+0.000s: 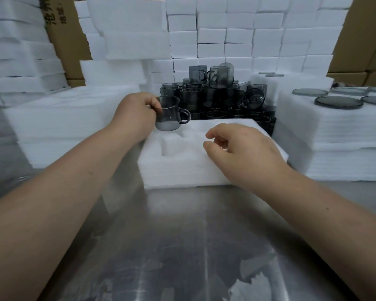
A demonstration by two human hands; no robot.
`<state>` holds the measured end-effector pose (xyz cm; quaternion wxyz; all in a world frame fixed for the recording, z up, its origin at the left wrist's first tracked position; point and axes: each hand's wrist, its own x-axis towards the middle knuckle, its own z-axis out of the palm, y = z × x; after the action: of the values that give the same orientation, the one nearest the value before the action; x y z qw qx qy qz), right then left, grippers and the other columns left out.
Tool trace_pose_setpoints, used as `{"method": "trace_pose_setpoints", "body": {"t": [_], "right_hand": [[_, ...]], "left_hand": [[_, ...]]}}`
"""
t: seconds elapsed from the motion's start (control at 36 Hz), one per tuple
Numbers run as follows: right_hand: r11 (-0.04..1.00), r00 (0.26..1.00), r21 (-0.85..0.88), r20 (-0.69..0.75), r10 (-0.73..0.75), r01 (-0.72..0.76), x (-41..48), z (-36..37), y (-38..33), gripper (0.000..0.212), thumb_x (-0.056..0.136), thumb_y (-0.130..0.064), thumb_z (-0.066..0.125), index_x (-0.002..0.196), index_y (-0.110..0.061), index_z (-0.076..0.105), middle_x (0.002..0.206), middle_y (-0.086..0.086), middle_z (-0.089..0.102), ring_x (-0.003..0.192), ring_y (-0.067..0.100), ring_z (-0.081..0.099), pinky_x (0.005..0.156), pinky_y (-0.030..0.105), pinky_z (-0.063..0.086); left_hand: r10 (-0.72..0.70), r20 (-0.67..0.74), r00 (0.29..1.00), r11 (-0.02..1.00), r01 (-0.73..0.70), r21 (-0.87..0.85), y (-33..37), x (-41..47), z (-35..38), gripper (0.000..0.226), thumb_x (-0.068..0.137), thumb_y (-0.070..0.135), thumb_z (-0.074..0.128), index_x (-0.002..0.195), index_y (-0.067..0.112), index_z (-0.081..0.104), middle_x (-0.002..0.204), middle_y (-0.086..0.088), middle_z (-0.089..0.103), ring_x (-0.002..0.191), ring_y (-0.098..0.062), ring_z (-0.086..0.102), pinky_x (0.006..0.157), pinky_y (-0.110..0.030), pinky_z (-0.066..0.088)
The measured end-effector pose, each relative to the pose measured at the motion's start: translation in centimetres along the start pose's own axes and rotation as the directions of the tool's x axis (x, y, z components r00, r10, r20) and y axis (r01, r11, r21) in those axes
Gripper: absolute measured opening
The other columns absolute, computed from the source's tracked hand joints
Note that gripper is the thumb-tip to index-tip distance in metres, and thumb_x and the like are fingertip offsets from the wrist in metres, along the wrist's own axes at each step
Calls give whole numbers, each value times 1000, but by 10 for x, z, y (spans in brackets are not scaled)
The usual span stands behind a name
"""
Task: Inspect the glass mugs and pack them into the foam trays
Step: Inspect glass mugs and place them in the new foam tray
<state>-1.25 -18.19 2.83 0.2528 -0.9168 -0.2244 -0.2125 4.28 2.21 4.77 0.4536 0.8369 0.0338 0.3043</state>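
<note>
My left hand (135, 115) grips a smoky grey glass mug (169, 115) by its rim, upright, handle pointing right, just above the far left corner of a white foam tray (182, 168). The tray lies on the steel table in front of me and shows a round empty pocket on its left side. My right hand (241, 149) hovers over the tray's right part with loosely curled fingers, holding nothing. Behind the tray stands a heap of several more grey glass mugs (217, 94).
Stacks of white foam sheets (59, 118) flank the tray at left, and a foam stack (334, 135) at right carries several grey glass saucers (339, 102). Foam blocks and cardboard boxes (67, 33) wall off the back. The steel table top (182, 246) spreads out in front.
</note>
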Motion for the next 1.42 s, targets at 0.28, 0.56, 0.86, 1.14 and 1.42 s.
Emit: {"method": "trace_pose_setpoints", "body": {"t": [0.28, 0.56, 0.86, 1.14, 1.42], "right_hand": [[999, 1000, -31, -10, -23, 23, 1, 2, 1, 32, 89, -44, 44, 115, -32, 58, 85, -18, 49, 82, 4, 43, 69, 24, 28], [999, 1000, -36, -5, -25, 25, 2, 2, 1, 33, 89, -44, 44, 115, -31, 58, 88, -18, 50, 83, 3, 43, 69, 23, 28], [999, 1000, -33, -6, -20, 20, 1, 2, 0, 32, 89, -44, 44, 115, -31, 58, 86, -17, 51, 83, 3, 43, 68, 23, 27], [999, 1000, -35, -2, -24, 24, 1, 1, 0, 32, 89, -43, 44, 115, -31, 58, 88, -18, 51, 84, 3, 43, 69, 24, 28], [999, 1000, -39, 6, -22, 22, 1, 1, 0, 32, 90, -44, 44, 116, -31, 58, 89, -18, 51, 85, 3, 43, 70, 24, 29]], "left_hand": [[-29, 48, 998, 998, 26, 59, -5, 9, 6, 41, 76, -12, 39, 54, 21, 51, 52, 3, 46, 45, -14, 35, 34, -11, 25], [-117, 39, 992, 990, 119, -71, -8, 8, 3, 51, 76, -11, 33, 59, 22, 67, 77, -2, 68, 67, -18, 59, 62, -23, 44], [65, 285, 956, 995, -82, 48, 7, -11, 4, 29, 92, 30, 52, 119, 29, 62, 128, 12, 55, 118, -2, 46, 98, -18, 29], [106, 292, 950, 994, -110, -3, 5, -11, 6, 32, 94, 15, 50, 122, 27, 60, 114, 19, 53, 108, 5, 47, 71, 9, 28], [163, 362, 918, 980, -193, 48, 3, -10, 6, 32, 93, 12, 53, 114, 35, 60, 111, 21, 52, 109, 3, 46, 80, 2, 28]]}}
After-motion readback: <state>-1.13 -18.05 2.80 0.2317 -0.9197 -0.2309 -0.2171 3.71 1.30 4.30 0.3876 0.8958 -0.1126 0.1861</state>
